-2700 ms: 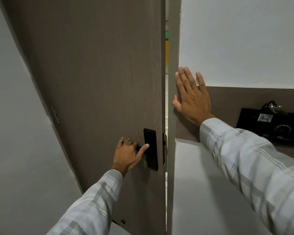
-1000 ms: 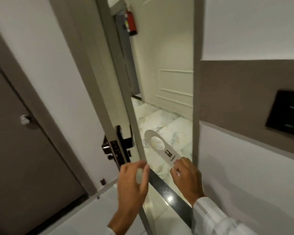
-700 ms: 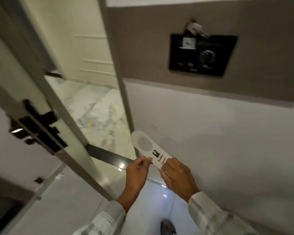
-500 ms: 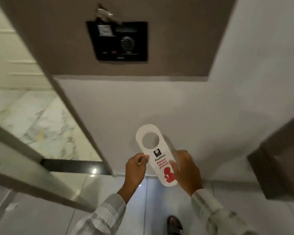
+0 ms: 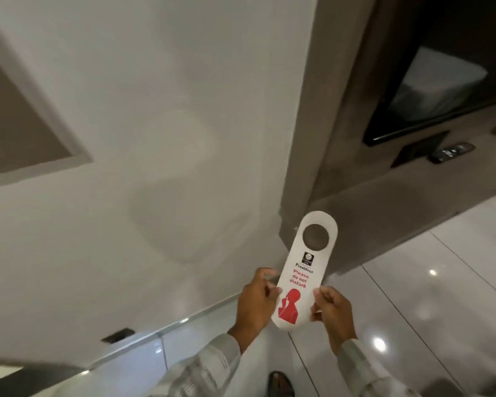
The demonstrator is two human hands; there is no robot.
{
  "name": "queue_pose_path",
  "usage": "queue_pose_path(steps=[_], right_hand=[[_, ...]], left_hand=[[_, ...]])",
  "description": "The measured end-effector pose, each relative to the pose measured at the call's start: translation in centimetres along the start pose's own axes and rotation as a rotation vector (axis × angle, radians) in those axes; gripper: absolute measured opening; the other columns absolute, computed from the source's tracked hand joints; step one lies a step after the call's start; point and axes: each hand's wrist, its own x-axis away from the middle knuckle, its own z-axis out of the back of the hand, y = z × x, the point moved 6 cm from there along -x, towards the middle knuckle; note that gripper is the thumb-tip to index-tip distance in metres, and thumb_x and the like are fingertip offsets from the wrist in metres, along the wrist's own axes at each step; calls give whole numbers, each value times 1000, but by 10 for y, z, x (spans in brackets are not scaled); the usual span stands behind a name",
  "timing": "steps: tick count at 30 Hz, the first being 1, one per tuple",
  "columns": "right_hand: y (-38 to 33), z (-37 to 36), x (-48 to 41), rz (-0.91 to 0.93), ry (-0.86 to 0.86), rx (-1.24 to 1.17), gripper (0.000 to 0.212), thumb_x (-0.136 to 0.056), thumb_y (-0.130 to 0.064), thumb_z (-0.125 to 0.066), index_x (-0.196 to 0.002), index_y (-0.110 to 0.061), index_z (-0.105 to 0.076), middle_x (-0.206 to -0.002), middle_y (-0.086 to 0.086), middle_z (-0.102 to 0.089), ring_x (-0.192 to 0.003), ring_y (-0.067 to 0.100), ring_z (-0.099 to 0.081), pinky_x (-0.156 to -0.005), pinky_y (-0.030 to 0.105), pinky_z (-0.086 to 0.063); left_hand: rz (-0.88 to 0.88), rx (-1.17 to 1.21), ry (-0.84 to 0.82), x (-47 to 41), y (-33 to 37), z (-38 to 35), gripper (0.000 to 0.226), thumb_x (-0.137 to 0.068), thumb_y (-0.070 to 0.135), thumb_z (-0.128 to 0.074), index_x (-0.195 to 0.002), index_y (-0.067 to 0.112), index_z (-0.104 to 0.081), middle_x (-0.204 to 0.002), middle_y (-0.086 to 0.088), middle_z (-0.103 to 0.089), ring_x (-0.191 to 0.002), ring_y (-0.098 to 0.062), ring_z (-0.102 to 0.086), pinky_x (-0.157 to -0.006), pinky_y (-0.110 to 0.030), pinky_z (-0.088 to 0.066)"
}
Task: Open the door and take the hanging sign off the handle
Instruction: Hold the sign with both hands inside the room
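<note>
You have the white card door-hanger sign, long and round-ended with a round hole near its top, held up in front of you, clear of any handle. It leans a little to the right, the hole end uppermost. Under the hole there is a small dark logo, the word "President", the red words "Please do not disturb" and a red figure with a finger raised to its lips.

Your left hand pinches the sign's lower left edge, fingers curled round to the back. Your right hand grips the lower right edge beside the red figure, fingertips on the front. Both hands are closed on the sign; both wrists wear pale checked sleeves.

Behind the sign stands a plain white wall, with a grey-brown panel framed in white at the far left. To the right a brown column runs upward, and past it is a dark recess holding something white. Below you lies a glossy white tiled floor with lamp glints, and the toe of a dark shoe shows at the bottom edge
</note>
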Motion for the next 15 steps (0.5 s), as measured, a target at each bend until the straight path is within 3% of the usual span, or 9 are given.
queue_pose_path(steps=[3,4,7,11,15], right_hand=[[-13,47,-39,11,112,48,4,-94,-5,-63,-97,-6,-62,-87,25,-69,-62,29,-60,-54,37,-54],[-19,58,-53,18,150,84,12,-93,-6,-65,-102,-4,-58,-92,25,-69,-65,31,-62,-55,38,-54],[-47,77,-99,123,211,345,12,-94,-8,-63,-102,1,-63,-107,24,-68,-93,40,-66,-81,46,-55],[-65,75,-138,188,107,697,24,-101,-15,-45,-103,-3,-66,-121,20,-64,-109,37,-58,-92,44,-52],[-55,62,-140,279,62,1186,31,-102,-31,-40,-121,-15,-60,-134,9,-47,-124,30,-43,-97,45,-45]], left_hand=[[-29,-54,-72,-39,30,-53,11,-92,17,-65,-103,19,-66,-89,6,-71,-77,-7,-64,-66,-11,-45],[-37,-70,-86,-51,39,-66,12,-92,14,-63,-103,15,-70,-96,1,-75,-82,-11,-67,-70,-11,-46],[-78,-151,-120,-87,65,-91,24,-96,14,-56,-115,11,-71,-116,-8,-73,-104,-24,-68,-90,-23,-50],[-188,-480,-185,-119,84,-125,37,-101,27,-44,-135,18,-55,-145,-11,-50,-131,-31,-44,-110,-44,-39],[-280,-854,-286,-119,70,-143,48,-101,48,-34,-144,27,-39,-162,-11,-18,-147,-37,-17,-116,-59,-21]])
